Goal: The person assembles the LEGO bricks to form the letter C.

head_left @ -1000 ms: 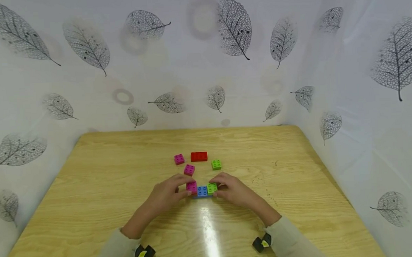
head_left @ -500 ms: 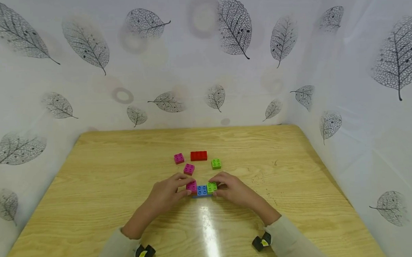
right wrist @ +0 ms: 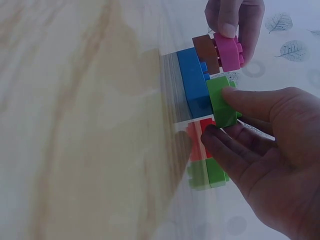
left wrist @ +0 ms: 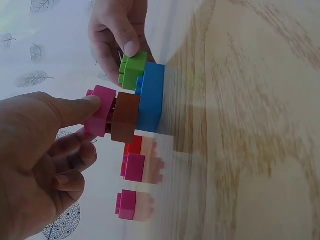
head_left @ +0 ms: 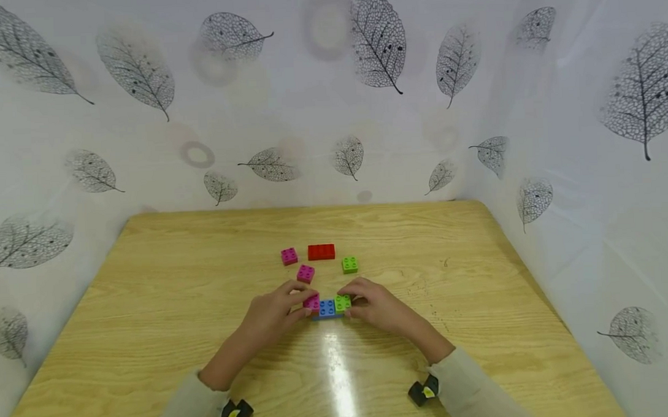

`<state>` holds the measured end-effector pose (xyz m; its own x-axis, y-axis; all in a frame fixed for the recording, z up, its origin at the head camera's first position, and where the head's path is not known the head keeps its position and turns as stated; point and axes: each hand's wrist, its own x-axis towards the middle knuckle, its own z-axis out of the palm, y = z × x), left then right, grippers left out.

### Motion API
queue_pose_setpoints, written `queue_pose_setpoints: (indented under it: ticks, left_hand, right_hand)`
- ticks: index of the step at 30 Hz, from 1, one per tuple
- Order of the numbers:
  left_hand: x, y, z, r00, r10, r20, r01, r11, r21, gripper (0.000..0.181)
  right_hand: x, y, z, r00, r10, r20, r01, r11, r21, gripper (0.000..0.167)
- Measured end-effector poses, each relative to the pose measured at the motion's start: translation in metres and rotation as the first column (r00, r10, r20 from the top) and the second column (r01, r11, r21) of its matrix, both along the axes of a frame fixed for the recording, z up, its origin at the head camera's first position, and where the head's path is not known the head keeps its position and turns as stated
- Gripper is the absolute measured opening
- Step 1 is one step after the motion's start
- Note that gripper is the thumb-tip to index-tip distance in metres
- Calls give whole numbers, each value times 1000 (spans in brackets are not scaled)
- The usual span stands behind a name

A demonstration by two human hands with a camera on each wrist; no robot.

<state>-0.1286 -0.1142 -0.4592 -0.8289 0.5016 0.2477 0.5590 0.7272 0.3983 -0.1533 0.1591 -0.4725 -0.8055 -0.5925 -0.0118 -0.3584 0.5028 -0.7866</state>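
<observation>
Stacking, maybe: my left hand [head_left: 272,310] pinches the pink block [left wrist: 104,114], my right hand [head_left: 379,305] the green block [right wrist: 220,102]. Pink's gap above the brown block [left wrist: 126,118] probably needs pushing.

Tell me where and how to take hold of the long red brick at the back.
The red brick is probably best pinched across its near and far long sides, toward its right end, coming down from above. It lies flat, its length running left to right, and a loose magenta brick sits close before its left end, leaving less finger room there.
</observation>
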Motion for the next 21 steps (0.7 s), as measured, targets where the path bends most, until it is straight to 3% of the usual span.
queue_pose_setpoints:
  ticks: [5, 12, 21]
  left_hand:
    - [0, 0, 0, 998, 33, 61, -35, 999, 31, 36]
    - [0, -4, -2, 978, 84, 190, -93, 995, 43, 38]
    - [-1, -4, 1, 978, 72, 197, -82, 996, 43, 40]
  right_hand:
    - [0, 0, -1, 1000, 4, 13, -4, 1000, -5, 37]
    - [0, 0, -3, 1000, 9, 16, -9, 1000, 0, 38]
    - [-1, -1, -2, 1000, 4, -17, -4, 1000, 7, 38]
